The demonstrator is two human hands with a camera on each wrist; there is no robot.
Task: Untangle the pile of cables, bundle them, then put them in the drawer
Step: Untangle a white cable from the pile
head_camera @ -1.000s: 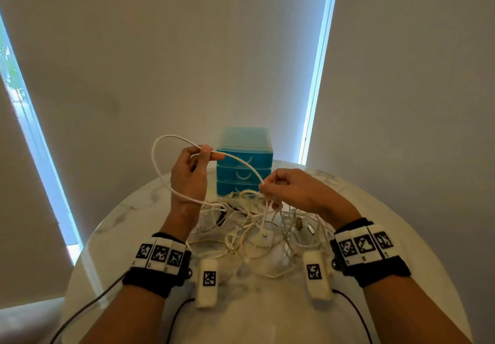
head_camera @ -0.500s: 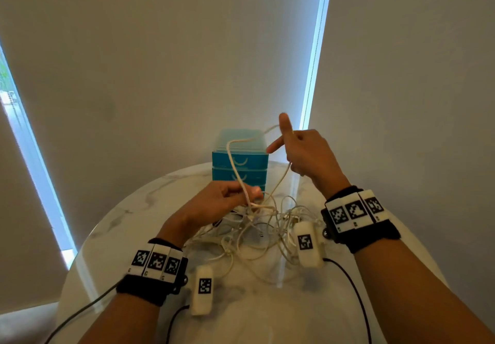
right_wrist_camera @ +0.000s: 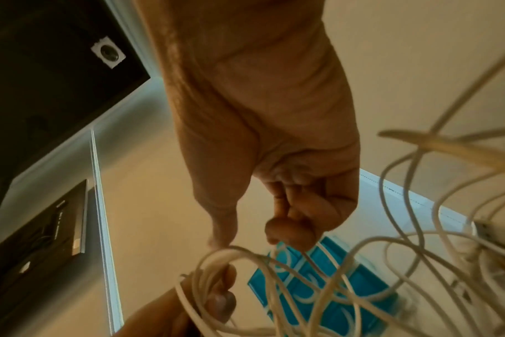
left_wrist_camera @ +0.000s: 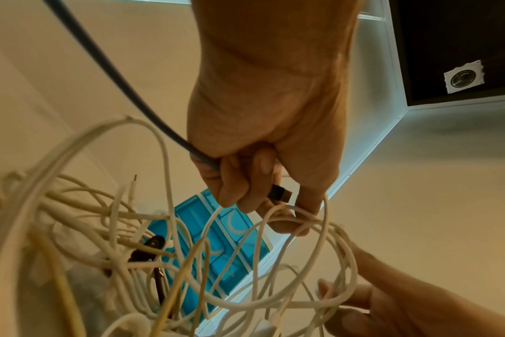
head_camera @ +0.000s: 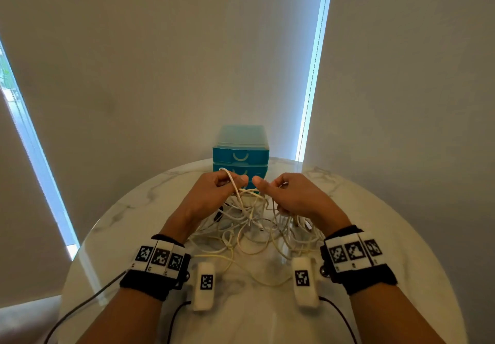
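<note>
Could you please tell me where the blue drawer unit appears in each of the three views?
Head: blue drawer unit upper centre, beyond both hands.
Left wrist: lower centre, behind white cables.
Right wrist: lower right of centre, behind the cables.
Shared landmark: its curved drawer handles.

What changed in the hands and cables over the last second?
The right hand, raised half a second ago, dropped to meet the left hand just above the cable pile; both now grip white strands. The blue drawer unit stayed shut, and the pile stayed tangled on the table.

A round white marble table (head_camera: 388, 236) carries a tangled pile of pale cables (head_camera: 249, 233) and a blue drawer unit (head_camera: 240, 153).
</note>
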